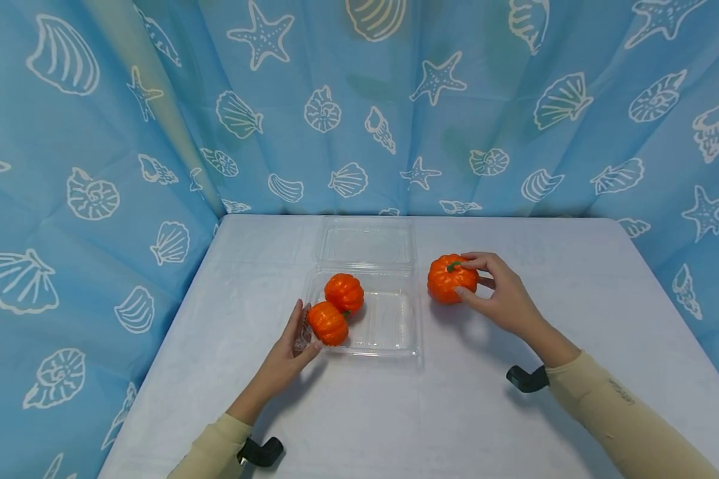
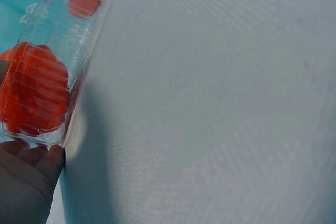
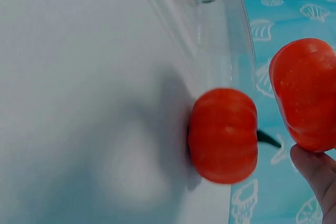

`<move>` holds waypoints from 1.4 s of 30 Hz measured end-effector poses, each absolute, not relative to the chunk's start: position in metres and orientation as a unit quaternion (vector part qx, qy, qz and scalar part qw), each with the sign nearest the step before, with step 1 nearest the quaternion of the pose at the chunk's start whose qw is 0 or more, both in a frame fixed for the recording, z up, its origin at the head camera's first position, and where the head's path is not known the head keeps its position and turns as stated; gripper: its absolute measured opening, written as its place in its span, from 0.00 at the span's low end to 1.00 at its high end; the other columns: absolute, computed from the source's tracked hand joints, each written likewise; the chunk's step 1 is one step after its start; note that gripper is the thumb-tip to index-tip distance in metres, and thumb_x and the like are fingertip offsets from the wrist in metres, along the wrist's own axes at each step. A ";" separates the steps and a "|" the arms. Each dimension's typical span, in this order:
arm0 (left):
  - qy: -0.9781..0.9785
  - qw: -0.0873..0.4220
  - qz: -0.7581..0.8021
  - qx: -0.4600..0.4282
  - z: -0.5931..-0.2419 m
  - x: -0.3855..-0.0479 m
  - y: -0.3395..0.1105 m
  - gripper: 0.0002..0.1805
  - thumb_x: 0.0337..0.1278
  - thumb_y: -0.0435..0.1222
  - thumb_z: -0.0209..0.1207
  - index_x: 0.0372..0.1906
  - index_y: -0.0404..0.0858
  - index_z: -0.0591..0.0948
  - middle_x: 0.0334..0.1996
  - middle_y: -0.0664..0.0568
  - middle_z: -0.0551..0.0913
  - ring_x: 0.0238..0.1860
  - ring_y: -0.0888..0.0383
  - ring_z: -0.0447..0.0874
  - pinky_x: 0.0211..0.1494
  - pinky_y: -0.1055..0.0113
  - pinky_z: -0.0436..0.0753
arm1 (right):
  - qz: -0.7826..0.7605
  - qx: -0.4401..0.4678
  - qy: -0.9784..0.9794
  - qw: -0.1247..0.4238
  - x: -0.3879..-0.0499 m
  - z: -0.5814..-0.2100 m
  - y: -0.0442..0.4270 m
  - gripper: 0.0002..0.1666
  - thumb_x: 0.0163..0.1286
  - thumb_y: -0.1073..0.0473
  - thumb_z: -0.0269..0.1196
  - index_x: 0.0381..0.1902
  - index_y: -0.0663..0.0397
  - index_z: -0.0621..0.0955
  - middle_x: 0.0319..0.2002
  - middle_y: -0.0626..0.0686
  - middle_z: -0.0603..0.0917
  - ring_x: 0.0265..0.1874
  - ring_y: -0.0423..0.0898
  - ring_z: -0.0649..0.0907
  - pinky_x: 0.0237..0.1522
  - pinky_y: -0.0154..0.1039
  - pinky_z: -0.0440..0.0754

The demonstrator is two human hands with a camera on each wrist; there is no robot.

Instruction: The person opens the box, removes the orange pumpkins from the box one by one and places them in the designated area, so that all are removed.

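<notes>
A clear plastic clamshell container (image 1: 389,326) lies opened on the table, its lid (image 1: 365,243) folded back. Two small orange pumpkins sit in its left half, one behind (image 1: 344,293) and one in front (image 1: 327,324). My left hand (image 1: 281,362) holds the container's left front corner, thumb at the front and fingers along the side. Right of the container, my right hand (image 1: 503,299) grips an orange pumpkin (image 3: 307,93) between thumb and fingers, raised off the table. In the right wrist view another pumpkin (image 3: 223,136) with a green stem stands on the table near it.
A white cloth covers the table (image 1: 359,412). Behind and beside it hangs a blue curtain (image 1: 359,133) with white shell and starfish prints. Black wrist straps or mounts (image 1: 260,452) show at both sleeves.
</notes>
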State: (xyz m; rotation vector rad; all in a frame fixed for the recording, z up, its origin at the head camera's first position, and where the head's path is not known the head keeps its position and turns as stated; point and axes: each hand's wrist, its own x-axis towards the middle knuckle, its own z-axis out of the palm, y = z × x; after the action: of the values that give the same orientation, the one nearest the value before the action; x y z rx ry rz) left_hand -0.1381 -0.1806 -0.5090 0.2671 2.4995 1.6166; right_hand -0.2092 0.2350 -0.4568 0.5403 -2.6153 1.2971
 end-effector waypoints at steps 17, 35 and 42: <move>0.836 0.073 0.536 0.088 -0.510 -0.137 -0.180 0.50 0.70 0.43 0.62 0.84 0.44 0.42 0.81 0.46 0.51 0.79 0.44 0.52 0.72 0.44 0.69 | 0.447 0.119 -0.878 0.122 -0.203 -0.460 0.278 0.25 0.67 0.63 0.70 0.58 0.62 0.74 0.67 0.57 0.74 0.62 0.55 0.76 0.51 0.15 0.72; 0.844 0.065 0.525 0.091 -0.511 -0.138 -0.181 0.51 0.70 0.44 0.62 0.83 0.42 0.42 0.81 0.44 0.51 0.79 0.43 0.54 0.70 0.44 0.70 | 0.427 0.090 -0.891 0.123 -0.201 -0.479 0.300 0.25 0.69 0.59 0.69 0.57 0.65 0.73 0.66 0.62 0.74 0.61 0.63 0.75 0.49 0.15 0.72; 0.840 0.070 0.531 0.088 -0.511 -0.138 -0.181 0.51 0.70 0.44 0.63 0.84 0.43 0.42 0.81 0.45 0.51 0.79 0.44 0.53 0.72 0.44 0.68 | 0.418 0.075 -0.900 0.102 -0.203 -0.493 0.307 0.25 0.71 0.56 0.68 0.57 0.65 0.73 0.66 0.64 0.74 0.62 0.65 0.75 0.50 0.18 0.74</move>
State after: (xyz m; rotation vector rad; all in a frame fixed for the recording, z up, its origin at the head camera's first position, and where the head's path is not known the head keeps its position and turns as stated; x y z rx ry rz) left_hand -0.1380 -0.1809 -0.5105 0.2637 2.5278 1.5983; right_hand -0.2031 0.3066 -0.4933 0.2220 -2.6572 1.2329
